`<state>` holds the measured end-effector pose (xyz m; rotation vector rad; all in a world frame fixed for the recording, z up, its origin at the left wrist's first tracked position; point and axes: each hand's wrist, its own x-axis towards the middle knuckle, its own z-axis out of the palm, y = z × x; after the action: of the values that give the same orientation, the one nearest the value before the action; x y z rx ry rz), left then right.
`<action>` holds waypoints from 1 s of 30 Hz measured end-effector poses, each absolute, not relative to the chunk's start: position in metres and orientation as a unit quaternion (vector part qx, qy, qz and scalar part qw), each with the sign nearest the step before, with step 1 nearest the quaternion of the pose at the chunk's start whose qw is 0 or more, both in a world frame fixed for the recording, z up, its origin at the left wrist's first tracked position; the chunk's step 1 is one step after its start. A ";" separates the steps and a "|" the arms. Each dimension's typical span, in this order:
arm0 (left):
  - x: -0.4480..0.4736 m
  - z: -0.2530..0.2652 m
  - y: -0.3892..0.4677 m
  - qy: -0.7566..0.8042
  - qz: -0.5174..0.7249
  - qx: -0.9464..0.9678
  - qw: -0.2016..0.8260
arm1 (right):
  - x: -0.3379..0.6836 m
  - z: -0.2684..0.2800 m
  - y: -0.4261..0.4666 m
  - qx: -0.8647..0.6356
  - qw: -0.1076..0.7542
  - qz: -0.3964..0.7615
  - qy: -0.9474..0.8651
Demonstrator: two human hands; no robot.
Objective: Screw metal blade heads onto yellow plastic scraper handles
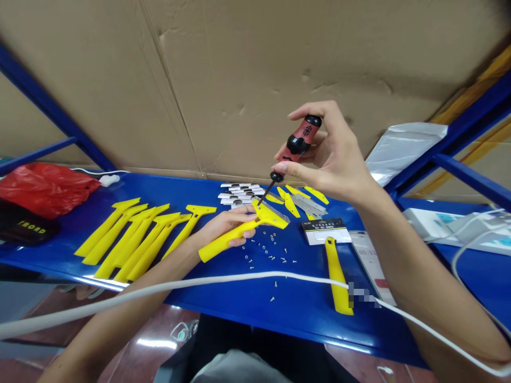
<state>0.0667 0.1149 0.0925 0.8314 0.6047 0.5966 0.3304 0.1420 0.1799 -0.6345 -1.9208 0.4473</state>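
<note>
My left hand (229,226) is closed around a yellow scraper (227,240), its handle slanting down to the left and its head up to the right. A metal blade edge shows along that head. In my right hand (333,154) is a red and black screwdriver (299,141), tilted, with its shaft running down to the scraper head. The tip meets the head near its upper corner; whether it sits in a screw is too small to tell. Below lie several loose screws and nuts (272,258). Yellow head plates (290,205) and metal blades (307,206) rest behind the scraper.
Several yellow scraper handles (131,239) lie at left, near a red bag (48,186). White packs (239,194) are at the back. A packaged yellow scraper (337,276) and a phone (371,260) lie at right. A white cable (239,276) crosses in front.
</note>
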 end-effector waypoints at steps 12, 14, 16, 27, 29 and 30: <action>0.065 0.092 0.114 0.310 0.293 0.374 0.823 | 0.330 0.182 0.140 -0.262 0.495 0.183 -0.808; 0.065 0.091 0.115 0.307 0.291 0.377 0.824 | 0.330 0.182 0.139 -0.261 0.497 0.181 -0.808; 0.065 0.090 0.115 0.304 0.289 0.381 0.824 | 0.329 0.182 0.138 -0.262 0.496 0.177 -0.809; 0.066 0.088 0.114 0.310 0.283 0.411 0.809 | 0.329 0.184 0.137 -0.292 0.492 0.171 -0.802; 0.067 0.087 0.115 0.309 0.285 0.413 0.808 | 0.329 0.186 0.134 -0.298 0.493 0.172 -0.799; 0.067 0.087 0.115 0.309 0.286 0.414 0.807 | 0.328 0.186 0.133 -0.299 0.494 0.171 -0.798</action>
<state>0.0674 0.1150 0.0866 0.8848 0.6613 0.6116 0.3284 0.1331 0.1863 -0.7252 -1.9360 0.4149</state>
